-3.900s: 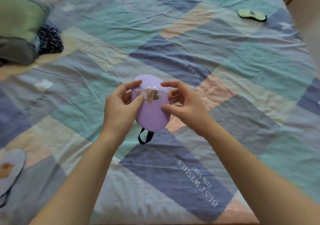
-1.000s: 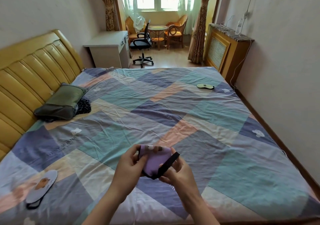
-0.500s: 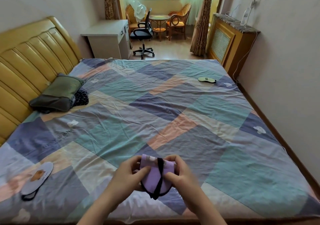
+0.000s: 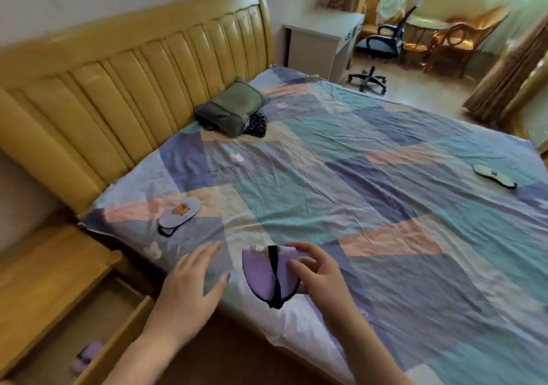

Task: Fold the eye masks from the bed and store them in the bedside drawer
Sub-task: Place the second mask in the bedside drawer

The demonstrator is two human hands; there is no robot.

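We're gripping the folded purple mask (image 4: 268, 278) in our right hand (image 4: 318, 272), strap wrapped to keep it shut; left hand (image 4: 189, 284) is hanging empty, fingers spread, near the open drawer (image 4: 118, 337).

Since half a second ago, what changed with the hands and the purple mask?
The left hand has let go of the folded purple mask and moved off to the left, fingers spread, toward the open bedside drawer. The right hand still grips the mask, strap wrapped round it. The bear mask and the far mask lie unmoved on the bed.
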